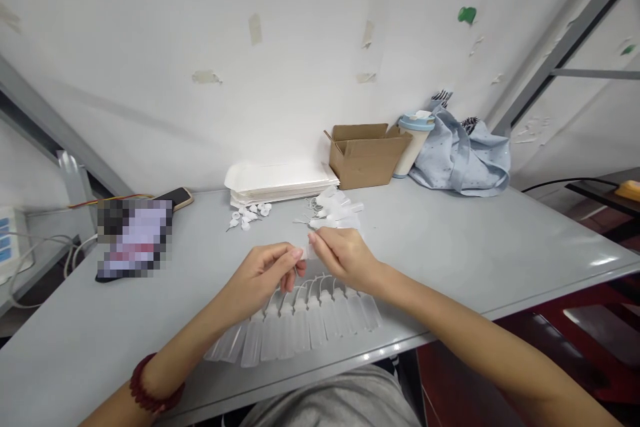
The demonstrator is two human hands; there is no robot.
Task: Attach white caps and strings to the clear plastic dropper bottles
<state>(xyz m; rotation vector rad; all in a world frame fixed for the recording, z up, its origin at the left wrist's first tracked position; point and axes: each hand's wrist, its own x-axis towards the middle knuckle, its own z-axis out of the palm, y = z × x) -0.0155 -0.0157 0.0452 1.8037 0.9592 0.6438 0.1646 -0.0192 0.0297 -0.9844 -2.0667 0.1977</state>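
Observation:
My left hand and my right hand meet over the middle of the table, thumbs and fingers pinched together. Between their fingertips is a small translucent plastic piece, mostly hidden by the fingers. Just below my hands lies a row of translucent plastic tubes, side by side, with white necks and thin looped cords at their upper ends. Past my right hand is a loose heap of similar translucent pieces with cords. A cluster of small white caps lies beyond my left hand.
White flat trays or cartons are stacked by the wall. Beside them stand an open cardboard box, a lidded cup and a pale blue cloth bag. A phone, its screen blurred, rests at the left of the grey table.

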